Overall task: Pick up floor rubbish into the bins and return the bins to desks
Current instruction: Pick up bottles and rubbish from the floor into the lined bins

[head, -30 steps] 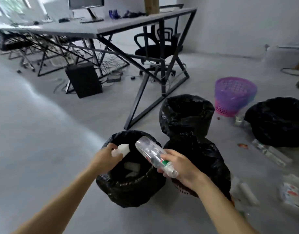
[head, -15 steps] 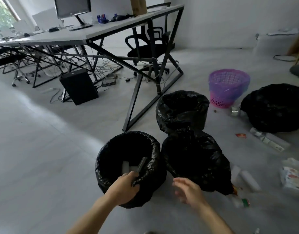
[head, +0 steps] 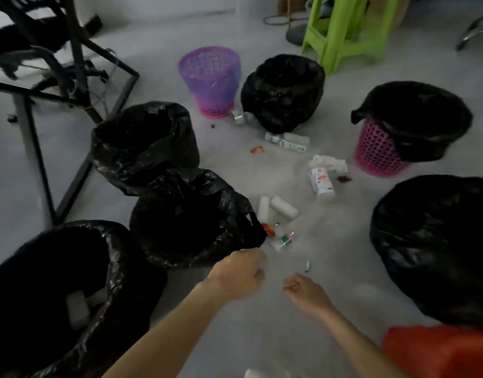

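Seven bins ring the floor (head: 344, 268), six bag-lined and one bare purple basket (head: 210, 77) at twelve o'clock, with the rubbish between them: two white rolls (head: 278, 208) and a small bottle (head: 284, 241) at one o'clock of the left hand (head: 237, 274), a carton (head: 322, 182) farther on. Both the left hand and the right hand (head: 305, 294) hang over bare floor with fingers loosely curled around nothing. The loose bag lip (head: 251, 230) overhangs the nearest scraps, so I judge a hurried grab could snag it and tip that bin, and the rolls may roll away.
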Tool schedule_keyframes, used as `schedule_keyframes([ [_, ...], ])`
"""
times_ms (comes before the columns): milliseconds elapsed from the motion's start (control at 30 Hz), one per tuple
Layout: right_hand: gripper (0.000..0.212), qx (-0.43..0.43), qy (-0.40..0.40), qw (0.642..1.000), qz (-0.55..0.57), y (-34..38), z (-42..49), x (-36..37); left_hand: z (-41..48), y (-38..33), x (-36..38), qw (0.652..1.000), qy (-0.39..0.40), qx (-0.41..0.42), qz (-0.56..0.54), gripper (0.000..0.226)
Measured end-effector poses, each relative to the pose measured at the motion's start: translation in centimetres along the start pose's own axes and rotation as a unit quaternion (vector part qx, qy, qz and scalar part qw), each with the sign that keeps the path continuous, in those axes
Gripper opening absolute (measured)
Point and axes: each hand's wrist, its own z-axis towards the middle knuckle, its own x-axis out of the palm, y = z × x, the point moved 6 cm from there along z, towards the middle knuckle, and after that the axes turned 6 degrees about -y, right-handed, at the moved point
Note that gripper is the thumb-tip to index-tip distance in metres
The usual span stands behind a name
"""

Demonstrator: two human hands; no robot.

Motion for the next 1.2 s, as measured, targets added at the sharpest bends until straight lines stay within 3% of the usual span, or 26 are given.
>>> schedule_keyframes([
  [300, 0.04, 0.117, -0.078, 0.99, -0.028, -3.5, 1.6, -6.1, 7.3, -3.2, 4.3, 0.992, 0.1, 0.068, 0.043, 0.05],
  [567, 0.047, 0.08, -0.068, 0.984, -0.145, -4.6, 6.5, -5.9, 15.3, -3.4, 6.8, 0.99, 0.101, 0.049, 0.087, 0.053],
  [800, 0.059, 0.012, -0.041, 0.969, -0.243, -6.7, 11.5, -2.0, 19.5, -1.7, 11.7, 0.988, 0.077, 0.042, 0.13, 0.086],
  [867, 0.066, 0.004, -0.03, 0.955, -0.295, -7.0, 11.9, 0.3, 19.8, -1.5, 12.9, 0.983, 0.056, 0.071, 0.161, 0.084],
  [900, 0.065, -0.014, -0.071, 0.947, -0.314, -7.1, 11.9, 0.9, 19.7, -1.3, 13.4, 0.982, 0.043, 0.084, 0.163, 0.082],
  [933, 0.06, -0.037, -0.118, 0.944, -0.306, -7.1, 11.7, 1.4, 19.4, -1.1, 13.9, 0.982, 0.031, 0.092, 0.159, 0.078],
  [1000, 0.046, -0.051, -0.123, 0.917, -0.375, -7.0, 10.9, 2.3, 18.1, -0.6, 14.8, 0.983, 0.016, 0.094, 0.158, 0.061],
  [1100, 0.023, -0.067, -0.139, 0.918, -0.367, -6.5, 11.2, 2.0, 15.4, 0.4, 16.7, 0.984, 0.04, 0.056, 0.164, 0.045],
  [1200, 0.035, -0.035, -0.151, 0.942, -0.299, -5.0, 10.2, 0.0, 13.6, 1.1, 17.7, 0.987, 0.07, 0.016, 0.146, 0.048],
])
